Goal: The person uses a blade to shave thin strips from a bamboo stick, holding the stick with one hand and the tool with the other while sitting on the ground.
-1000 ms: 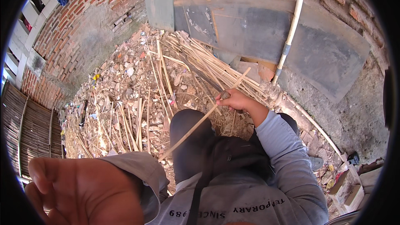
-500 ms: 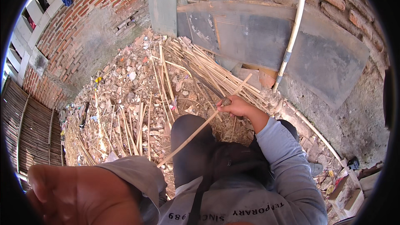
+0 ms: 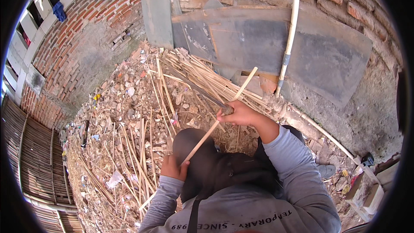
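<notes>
A long pale bamboo strip (image 3: 205, 138) slants across my lap, from the upper right down to the left. My left hand (image 3: 173, 167) is closed around its lower part, beside my left knee. My right hand (image 3: 242, 114) is closed around the handle of a machete, with the thumb side against the strip. The machete's dark narrow blade (image 3: 200, 89) points away to the upper left and crosses the strip near my fingers. My right fingers partly hide the handle.
Split bamboo strips (image 3: 202, 71) lie piled ahead, with more strips (image 3: 142, 146) at left on rubble-strewn ground. Dark panels (image 3: 250, 39) lean on the brick wall behind a white pipe (image 3: 290, 39). A bamboo screen (image 3: 39, 159) stands at far left.
My left hand, held near and low at left with the palm showing, has moved to the strip and closed on it. My right hand still holds the machete against the strip, slightly further left.
</notes>
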`<state>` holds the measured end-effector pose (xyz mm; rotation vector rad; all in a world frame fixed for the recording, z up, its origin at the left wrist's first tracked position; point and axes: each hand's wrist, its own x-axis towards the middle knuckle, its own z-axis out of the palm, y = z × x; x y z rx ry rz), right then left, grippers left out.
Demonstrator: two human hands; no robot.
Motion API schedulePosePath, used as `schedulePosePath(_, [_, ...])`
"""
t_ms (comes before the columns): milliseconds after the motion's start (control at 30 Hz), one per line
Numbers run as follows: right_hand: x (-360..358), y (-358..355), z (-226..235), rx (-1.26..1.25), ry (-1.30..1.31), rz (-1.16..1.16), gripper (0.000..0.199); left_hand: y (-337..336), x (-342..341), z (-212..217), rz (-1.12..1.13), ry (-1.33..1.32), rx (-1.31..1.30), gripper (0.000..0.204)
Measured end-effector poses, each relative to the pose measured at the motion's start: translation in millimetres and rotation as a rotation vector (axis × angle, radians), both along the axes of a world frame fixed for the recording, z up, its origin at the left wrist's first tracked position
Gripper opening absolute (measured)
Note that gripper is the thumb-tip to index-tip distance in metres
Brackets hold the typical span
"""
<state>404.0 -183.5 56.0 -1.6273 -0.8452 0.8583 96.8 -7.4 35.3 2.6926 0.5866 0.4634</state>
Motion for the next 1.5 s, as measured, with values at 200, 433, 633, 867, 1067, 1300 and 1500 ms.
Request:
schedulePosePath(200, [-1, -3, -9, 0.113, -0.426, 0.047, 0.035, -8, -21, -7, 0.069, 0.161, -0.058, 0.035])
schedulePosePath(433, [-45, -13, 24, -0.376, -0.858, 0.139, 0.037, -18, -39, -4, 0.085, 0.318, -0.073, 0.027])
schedulePosePath(633, [-47, -8, 16, -0.433, -0.889, 0.175, 0.033, -10, -39, -10, 0.097, 0.241, -0.171, 0.030])
schedulePosePath(867, [-25, -7, -9, -0.417, -0.807, 0.072, 0.021, -3, -38, -9, 0.095, 0.217, -0.158, 0.033])
schedulePosePath(1067, [-10, 1, -31, -0.479, -0.641, 0.301, 0.030, 7, -43, -23, 0.058, 0.174, -0.092, 0.034])
schedulePosePath(1300, [-27, 4, -15, -0.479, -0.739, 0.156, 0.034, 9, -45, -32, 0.097, 0.138, -0.063, 0.036])
schedulePosePath(1500, [22, -7, -65, -0.400, -0.632, -0.063, 0.034, 12, -42, -42, 0.099, 0.132, -0.066, 0.040])
